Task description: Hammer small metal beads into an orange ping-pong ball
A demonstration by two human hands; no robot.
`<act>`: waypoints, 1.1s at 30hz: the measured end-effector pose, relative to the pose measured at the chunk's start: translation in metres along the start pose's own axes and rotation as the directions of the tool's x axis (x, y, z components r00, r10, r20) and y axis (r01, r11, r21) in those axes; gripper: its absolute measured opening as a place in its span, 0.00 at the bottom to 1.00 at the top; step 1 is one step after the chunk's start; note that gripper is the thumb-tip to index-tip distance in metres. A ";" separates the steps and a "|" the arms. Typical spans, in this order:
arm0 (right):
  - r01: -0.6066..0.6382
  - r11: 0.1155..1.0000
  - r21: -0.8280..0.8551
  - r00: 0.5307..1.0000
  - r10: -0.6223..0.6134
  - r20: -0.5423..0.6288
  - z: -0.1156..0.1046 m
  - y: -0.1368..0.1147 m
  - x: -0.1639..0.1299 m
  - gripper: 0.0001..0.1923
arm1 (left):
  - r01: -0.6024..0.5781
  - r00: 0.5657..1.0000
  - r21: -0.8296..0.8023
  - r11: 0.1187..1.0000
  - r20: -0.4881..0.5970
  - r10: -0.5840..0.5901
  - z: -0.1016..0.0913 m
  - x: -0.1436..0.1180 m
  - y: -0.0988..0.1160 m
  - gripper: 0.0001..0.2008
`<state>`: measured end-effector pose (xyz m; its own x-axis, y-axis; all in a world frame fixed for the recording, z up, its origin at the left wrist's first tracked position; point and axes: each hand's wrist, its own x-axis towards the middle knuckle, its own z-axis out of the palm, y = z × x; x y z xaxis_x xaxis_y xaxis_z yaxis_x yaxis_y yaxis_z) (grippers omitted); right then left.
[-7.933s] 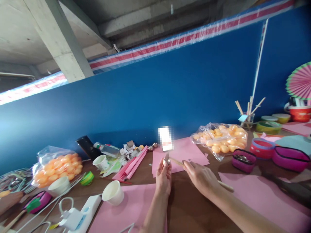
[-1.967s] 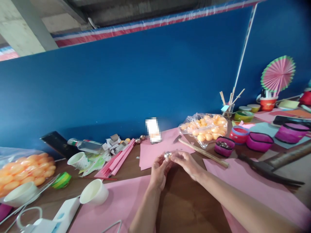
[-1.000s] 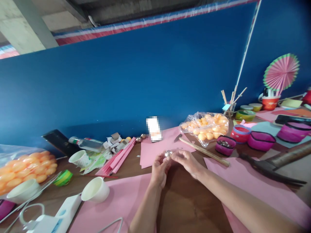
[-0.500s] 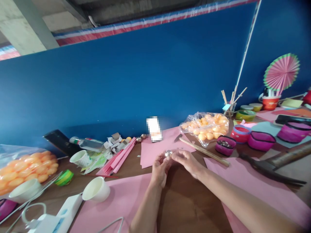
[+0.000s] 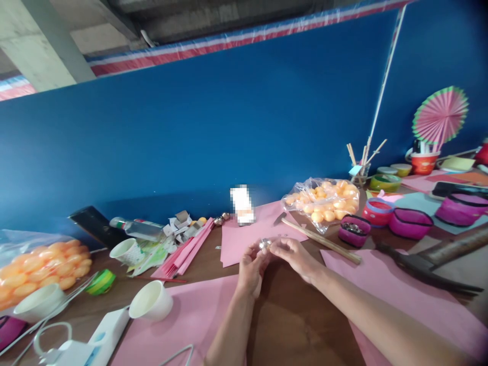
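A small shiny silvery ball (image 5: 265, 244) sits between my two hands above the brown table (image 5: 297, 320). My left hand (image 5: 251, 264) is closed around its left side, thumb and fingers pinching it. From the right, the fingertips of my right hand (image 5: 292, 254) meet the ball; they look pinched together, and whether they hold a tiny piece against it is too small to tell. Just beyond my hands lies a pink paper sheet (image 5: 236, 244), and a small hammer with a wooden handle (image 5: 324, 239) rests partly on it.
Bags of orange balls (image 5: 335, 201) stand at both sides. Purple pouches (image 5: 354, 231) and a large hammer (image 5: 430, 262) lie to the right. At left are a white cup (image 5: 151, 301), a power strip (image 5: 107, 330) and folded pink paper (image 5: 190, 249). A blue partition (image 5: 190, 127) closes the back.
My hands keep their hold on the silvery ball with hardly any movement. The whole view has shifted very slightly.
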<state>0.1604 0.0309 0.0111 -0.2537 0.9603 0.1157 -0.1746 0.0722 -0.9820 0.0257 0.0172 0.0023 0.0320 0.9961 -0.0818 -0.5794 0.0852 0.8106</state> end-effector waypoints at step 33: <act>-0.031 1.000 -0.002 0.997 0.031 -0.067 0.000 0.004 -0.001 0.12 | -0.072 0.997 0.038 0.997 0.034 0.071 -0.001 0.000 -0.004 0.17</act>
<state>0.1600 0.0305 0.0074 -0.1946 0.9780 0.0748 -0.1647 0.0426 -0.9854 0.0273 0.0167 -0.0012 0.0185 0.9998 -0.0049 -0.5485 0.0143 0.8360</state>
